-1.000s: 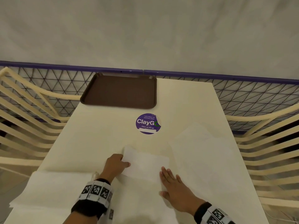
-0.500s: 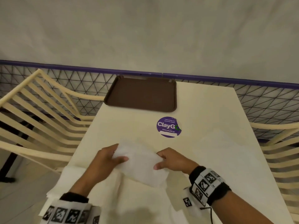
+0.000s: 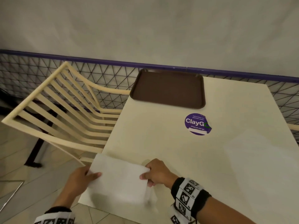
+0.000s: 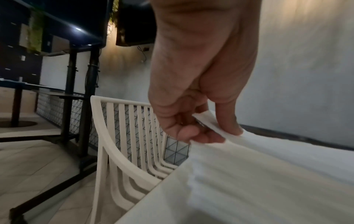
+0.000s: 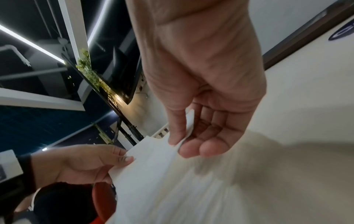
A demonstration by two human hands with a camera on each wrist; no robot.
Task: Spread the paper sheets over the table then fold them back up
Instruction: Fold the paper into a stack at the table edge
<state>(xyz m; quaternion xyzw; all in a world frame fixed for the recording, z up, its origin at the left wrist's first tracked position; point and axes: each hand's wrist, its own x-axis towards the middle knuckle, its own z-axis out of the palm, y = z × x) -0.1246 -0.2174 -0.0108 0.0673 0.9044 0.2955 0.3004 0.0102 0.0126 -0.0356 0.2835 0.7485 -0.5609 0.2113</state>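
here a folded white sheet [image 3: 118, 180] is held by both hands over the near left corner of the table [image 3: 178, 151], w/ its left part hanging past the table's left edge. the left hand [image 3: 79, 180] is closed on the sheet's left edge: thumb laid on top, fingers tucked under, as seen in the head view; in the left wrist view the edge [image 4: 220, 128] is pinched between thumb and curled fingers [image 4: 193, 134]. the right hand [image 3: 157, 172] is closed on the far right corner, thumb on top and fingers curled under; in the right wrist view the corner [image 5: 188, 121] is seen pinched between thumb and forefinger, w/ the other fingers loosely curled behind it. the sheet looks several layers thick at the gripped edge, though the count can't be told. whether its near edge touches the table can't be told; motion blur is seen there. a 2nd sheet [image 3: 262, 167] is lain flat on the right side of the table, well apart from the held one, faint against the cream top. a brown tray [image 3: 168, 89] is set at the far edge of the table, and a round purple sticker [image 3: 197, 124] is seen just in front of its right end. a cream slatted chair [image 3: 64, 113] is placed against the table's left side, w/ a black wire mesh fence [image 3: 32, 73] behind it under a purple rail. marker bands are worn on both wrists.
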